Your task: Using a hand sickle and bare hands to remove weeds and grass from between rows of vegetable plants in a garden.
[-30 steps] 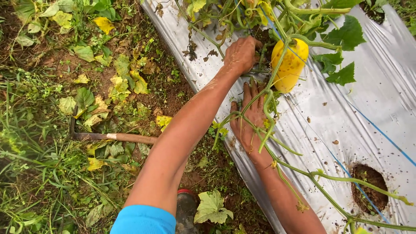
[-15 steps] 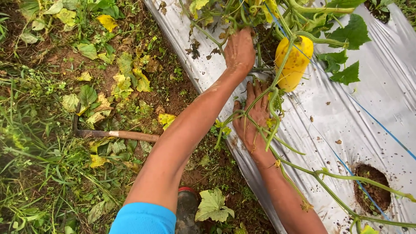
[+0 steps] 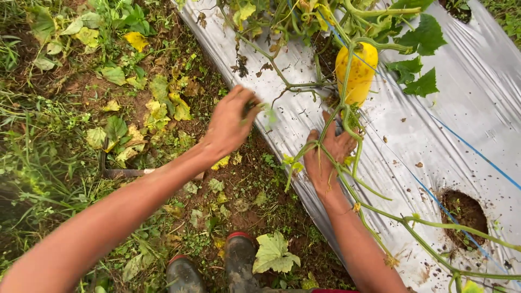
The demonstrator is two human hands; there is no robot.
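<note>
My left hand (image 3: 230, 122) hovers blurred over the edge of the silver plastic sheet (image 3: 434, 135). Its fingers are closed on a small green piece of plant (image 3: 257, 107). My right hand (image 3: 324, 158) lies on the sheet and grips a bundle of green vines (image 3: 347, 130). Those vines run up to a yellow cucumber-like fruit (image 3: 356, 73) hanging just above the hand. More vine stems (image 3: 434, 225) trail off to the lower right across the sheet.
A round planting hole (image 3: 461, 211) with soil opens in the sheet at right. A blue line (image 3: 477, 154) crosses the sheet. A tool handle (image 3: 127, 173) lies in the weeds under my left arm. My dark boots (image 3: 239, 263) stand on leaf-littered soil.
My left hand has pulled back and down-left from the vine tangle near the fruit, now with a green piece in its fingers. My right hand has kept its grip on the vines.
</note>
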